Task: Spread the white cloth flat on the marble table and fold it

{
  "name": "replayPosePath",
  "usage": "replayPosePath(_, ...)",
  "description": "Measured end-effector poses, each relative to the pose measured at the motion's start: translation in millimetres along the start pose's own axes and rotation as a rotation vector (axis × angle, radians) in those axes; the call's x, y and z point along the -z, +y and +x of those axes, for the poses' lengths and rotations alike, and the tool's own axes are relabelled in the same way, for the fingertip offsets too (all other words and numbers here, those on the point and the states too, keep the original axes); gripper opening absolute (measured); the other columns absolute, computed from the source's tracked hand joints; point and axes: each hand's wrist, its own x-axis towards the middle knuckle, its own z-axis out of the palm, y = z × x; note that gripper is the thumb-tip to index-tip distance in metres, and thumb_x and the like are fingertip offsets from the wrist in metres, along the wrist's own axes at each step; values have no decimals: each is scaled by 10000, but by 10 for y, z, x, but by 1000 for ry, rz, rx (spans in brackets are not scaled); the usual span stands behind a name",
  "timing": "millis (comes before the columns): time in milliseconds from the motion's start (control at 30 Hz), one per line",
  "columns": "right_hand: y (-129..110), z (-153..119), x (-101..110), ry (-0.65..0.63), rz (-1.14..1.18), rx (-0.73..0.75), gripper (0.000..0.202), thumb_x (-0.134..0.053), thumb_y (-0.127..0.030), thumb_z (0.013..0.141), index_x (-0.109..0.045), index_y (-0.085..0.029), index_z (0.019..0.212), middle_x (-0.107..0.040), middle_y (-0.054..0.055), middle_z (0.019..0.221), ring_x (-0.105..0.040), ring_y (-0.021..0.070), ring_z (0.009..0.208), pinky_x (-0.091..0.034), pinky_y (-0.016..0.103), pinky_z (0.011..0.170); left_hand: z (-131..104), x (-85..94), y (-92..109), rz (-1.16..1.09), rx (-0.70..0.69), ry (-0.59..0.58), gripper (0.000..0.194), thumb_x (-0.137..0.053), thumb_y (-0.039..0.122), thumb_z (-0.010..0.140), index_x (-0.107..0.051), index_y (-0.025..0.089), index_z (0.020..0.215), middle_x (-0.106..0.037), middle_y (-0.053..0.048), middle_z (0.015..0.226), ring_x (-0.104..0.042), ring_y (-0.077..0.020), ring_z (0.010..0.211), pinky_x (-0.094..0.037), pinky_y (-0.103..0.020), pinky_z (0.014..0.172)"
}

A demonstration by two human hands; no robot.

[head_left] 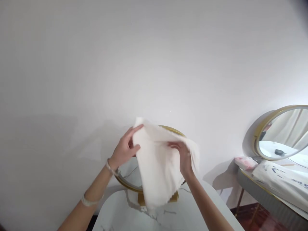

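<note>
A white cloth (157, 170) hangs in the air in front of a round gold-framed mirror (131, 173), hiding most of it. My left hand (125, 147) grips the cloth's upper left edge between fingers and thumb. On the right, my right hand (183, 155) is at the cloth's upper part, with some fabric draped over its far side; its fingers are blurred, so their hold on the fabric is unclear. The mirror's gold base stands on a white marbled table (120, 211) below the cloth.
At the right, a second gold-framed mirror (284, 134) stands over another table with a ribbed front (269, 192). A pink and white packet (245, 163) and a white printed bag (284, 183) lie there. A pale wall (154, 64) rises behind.
</note>
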Motion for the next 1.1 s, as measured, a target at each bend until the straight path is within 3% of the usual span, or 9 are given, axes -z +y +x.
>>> replayPosePath(100, -159, 640, -262, 37, 164, -56, 583, -231, -586, 967, -632, -170, 1043, -678, 119, 963, -639, 244, 887, -513, 401, 774, 315, 64, -339, 51, 109, 85, 613, -544, 417, 803, -500, 217, 1380, -540, -77, 1358, -615, -211, 991, -533, -348, 843)
replayPosePath(200, -116, 774, -442, 57, -298, 171, 379, -442, -471, 947, -637, -192, 1115, -601, 119, 1214, -500, 268, 1161, -380, 473, 1020, 395, -25, -560, 232, 149, 153, 471, -467, 444, 890, -607, 188, 1259, -579, -84, 1337, -477, -284, 1249, -391, -456, 1062)
replayPosePath(300, 25, 694, -515, -47, -626, 346, 370, -411, -351, 982, -548, -190, 1286, -571, 103, 1279, -438, 253, 1224, -231, 489, 1127, 359, -188, -580, 501, 129, 280, 419, -429, 401, 938, -643, 164, 1209, -403, -135, 1504, -327, -380, 1363, -318, -587, 1078)
replayPosePath(400, 144, 664, -492, -51, -735, 401, 375, -379, -321, 998, -507, -187, 1323, -578, 97, 1263, -456, 240, 1191, -264, 450, 1103, 359, -381, -487, 694, -138, 287, 418, -336, 271, 981, -555, 192, 1328, -257, -118, 1583, -253, -329, 1432, -327, -537, 1095)
replayPosePath(500, 240, 682, -393, 10, -766, 419, 363, -395, -323, 993, -513, -194, 1311, -588, 102, 1244, -468, 243, 1167, -302, 436, 1068, 479, -611, -378, 756, -407, 111, 442, -319, 254, 998, -447, 222, 1419, -417, -82, 1509, -364, -247, 1392, -337, -454, 1110)
replayPosePath(633, 445, 600, -173, 117, -742, 326, 368, -383, -337, 993, -508, -195, 1309, -592, 113, 1232, -479, 250, 1149, -342, 435, 1025, 780, -1017, -228, 778, -544, 92, 380, -407, 296, 991, -512, 237, 1352, -575, -46, 1377, -498, -230, 1275, -375, -425, 1053)
replayPosePath(867, 935, 125, 227, 312, -612, -122, 502, -297, -475, 979, -457, -180, 1352, -551, 166, 1293, -457, 327, 1207, -344, 533, 979, 1096, -1720, -18, 683, -702, 38, 132, -552, 198, 936, -683, 217, 935, -745, 14, 985, -639, -171, 1027, -428, -345, 878)
replayPosePath(967, 966, 29, 273, 361, -611, -173, 507, -287, -472, 977, -479, -161, 1328, -554, 183, 1284, -454, 345, 1206, -341, 543, 975, 1073, -1699, -21, 621, -696, 101, 126, -552, 192, 938, -675, 215, 929, -746, 15, 971, -625, -171, 1080, -411, -346, 911)
replayPosePath(1100, 734, 219, 90, 299, -664, 39, 426, -311, -386, 987, -482, -185, 1321, -567, 142, 1265, -457, 298, 1203, -339, 505, 1005, 962, -1242, -160, 480, -522, 194, 146, -527, 262, 956, -663, 236, 1003, -732, 4, 1072, -625, -171, 1087, -418, -354, 923)
